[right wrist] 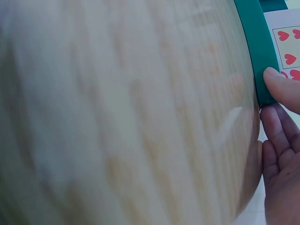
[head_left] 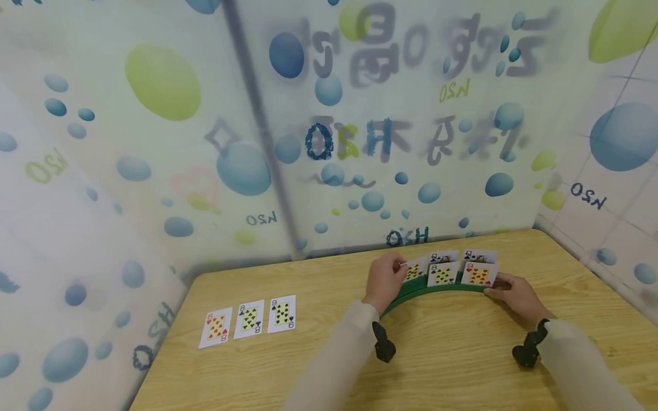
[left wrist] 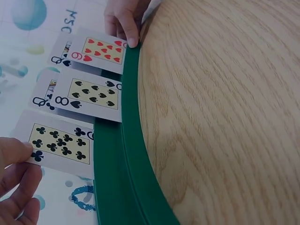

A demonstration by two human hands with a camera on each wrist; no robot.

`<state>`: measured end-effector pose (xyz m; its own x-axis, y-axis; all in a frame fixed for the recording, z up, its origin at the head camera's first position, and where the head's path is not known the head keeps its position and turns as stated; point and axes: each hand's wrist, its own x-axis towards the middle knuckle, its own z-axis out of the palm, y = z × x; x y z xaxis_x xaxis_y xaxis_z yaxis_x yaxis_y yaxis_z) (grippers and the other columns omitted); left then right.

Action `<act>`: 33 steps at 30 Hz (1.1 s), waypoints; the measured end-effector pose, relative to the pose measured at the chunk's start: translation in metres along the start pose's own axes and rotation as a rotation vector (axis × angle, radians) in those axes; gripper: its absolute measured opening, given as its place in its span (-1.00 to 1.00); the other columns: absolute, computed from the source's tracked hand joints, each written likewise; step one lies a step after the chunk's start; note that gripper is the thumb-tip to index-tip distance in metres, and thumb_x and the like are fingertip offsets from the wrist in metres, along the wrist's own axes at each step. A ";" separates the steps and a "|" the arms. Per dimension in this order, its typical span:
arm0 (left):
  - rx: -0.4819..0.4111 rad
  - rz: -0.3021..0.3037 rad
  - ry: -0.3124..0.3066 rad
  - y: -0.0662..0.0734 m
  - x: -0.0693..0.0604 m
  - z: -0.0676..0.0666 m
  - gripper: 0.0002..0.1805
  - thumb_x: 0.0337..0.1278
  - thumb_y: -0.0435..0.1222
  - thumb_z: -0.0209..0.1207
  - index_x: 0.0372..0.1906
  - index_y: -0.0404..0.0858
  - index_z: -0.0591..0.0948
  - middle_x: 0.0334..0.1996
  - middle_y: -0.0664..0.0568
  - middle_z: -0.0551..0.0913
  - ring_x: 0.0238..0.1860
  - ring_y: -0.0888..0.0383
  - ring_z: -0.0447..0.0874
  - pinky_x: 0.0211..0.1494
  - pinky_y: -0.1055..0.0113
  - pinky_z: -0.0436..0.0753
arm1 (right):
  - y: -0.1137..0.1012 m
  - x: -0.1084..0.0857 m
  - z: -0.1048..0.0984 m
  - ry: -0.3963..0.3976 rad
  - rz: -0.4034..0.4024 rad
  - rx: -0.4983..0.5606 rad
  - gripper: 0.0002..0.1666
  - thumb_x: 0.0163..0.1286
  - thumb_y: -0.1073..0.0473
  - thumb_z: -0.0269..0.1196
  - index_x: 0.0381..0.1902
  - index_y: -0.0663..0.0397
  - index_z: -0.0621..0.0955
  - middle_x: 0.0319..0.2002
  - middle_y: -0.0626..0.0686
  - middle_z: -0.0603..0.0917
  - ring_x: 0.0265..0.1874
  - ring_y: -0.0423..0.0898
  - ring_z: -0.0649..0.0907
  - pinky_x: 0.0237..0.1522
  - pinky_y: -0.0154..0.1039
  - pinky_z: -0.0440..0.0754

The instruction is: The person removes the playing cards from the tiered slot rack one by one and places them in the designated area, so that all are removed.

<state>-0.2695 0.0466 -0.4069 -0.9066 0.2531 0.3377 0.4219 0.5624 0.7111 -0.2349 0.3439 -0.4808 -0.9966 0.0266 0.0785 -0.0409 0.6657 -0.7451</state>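
Note:
A curved green card holder stands on the table with playing cards upright in two rows. Between thumb and fingers, my left hand pinches a clubs card by its outer side; the card's lower edge meets the holder's rear part. Front-row cards are an eight of spades and a nine of hearts. Two queens, the queen of clubs and the queen of spades, stand partly hidden behind them. My right hand grips the holder's right end, thumb on its front face.
Left on the wooden table lie three face-up cards in a row: an eight of hearts, an eight of clubs and a nine of spades. A patterned curtain wall rises along the table's far edge.

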 end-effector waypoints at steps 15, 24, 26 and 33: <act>0.038 0.101 0.011 -0.013 -0.004 -0.021 -0.95 0.11 -0.35 0.20 -0.34 -0.21 0.66 -0.48 0.13 0.62 -0.49 0.35 0.51 -0.39 0.50 0.50 | 0.003 0.001 0.000 -0.004 -0.002 0.024 -0.34 0.27 0.07 0.22 0.11 0.53 0.37 -0.12 0.35 0.56 -0.24 -0.10 0.55 -0.27 -0.30 0.47; 0.008 0.102 0.018 -0.020 -0.005 -0.039 -0.94 0.12 -0.34 0.20 -0.34 -0.21 0.66 -0.49 0.07 0.63 -0.51 0.34 0.49 -0.43 0.47 0.48 | 0.003 0.002 0.001 0.017 0.005 0.043 -0.37 0.25 0.13 0.25 0.10 0.53 0.39 -0.16 0.32 0.57 -0.28 -0.13 0.54 -0.26 -0.23 0.47; -0.001 0.094 0.015 -0.021 -0.005 -0.043 -0.94 0.11 -0.34 0.20 -0.34 -0.21 0.66 -0.50 0.08 0.62 -0.51 0.33 0.49 -0.42 0.46 0.49 | 0.003 0.002 0.001 0.014 0.009 0.042 -0.35 0.24 0.11 0.25 0.10 0.53 0.39 -0.15 0.33 0.57 -0.29 -0.16 0.54 -0.29 -0.29 0.47; 0.037 0.069 0.021 -0.028 -0.003 -0.060 -0.95 0.09 -0.31 0.22 -0.36 -0.17 0.68 -0.53 0.18 0.59 -0.49 0.30 0.48 -0.39 0.41 0.49 | 0.000 0.000 0.000 -0.005 -0.006 0.018 -0.34 0.27 0.09 0.23 0.10 0.56 0.37 -0.12 0.36 0.55 -0.25 -0.10 0.54 -0.31 -0.36 0.46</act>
<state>-0.2778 -0.0175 -0.3913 -0.8750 0.2759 0.3978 0.4820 0.5735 0.6624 -0.2345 0.3439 -0.4806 -0.9966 0.0191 0.0798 -0.0480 0.6525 -0.7562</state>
